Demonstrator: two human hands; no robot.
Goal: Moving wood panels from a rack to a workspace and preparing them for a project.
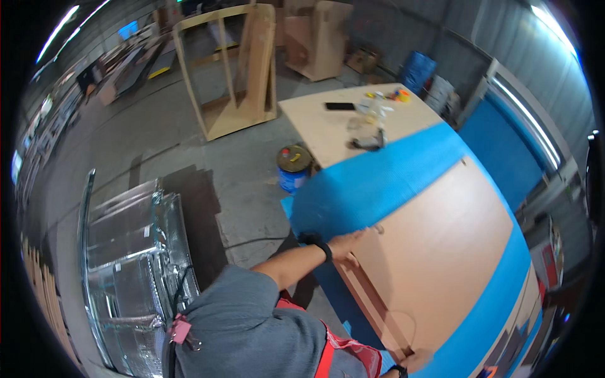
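Observation:
A large light-brown wooden panel [439,236] with a thick, recessed edge lies on blue foam sheeting [378,196] over a worktable. My left hand [349,246], with a black band on its wrist, holds the panel's near left corner, fingers over the top and thumb at the edge. At the other end of the same near edge is my right hand [418,361], blurred and low in the picture. It touches the panel's corner, but its finger closure is unclear. A small round hole or fitting [379,229] shows near my left fingers.
A bare board end [312,120] carries a phone [340,106], a blurred clear bottle [373,113] and small items. A blue drum [292,170] stands beside it. Silver foil-wrapped panels [127,264] lie left. A wooden frame cabinet [227,75] stands beyond. A cable [255,241] crosses the floor.

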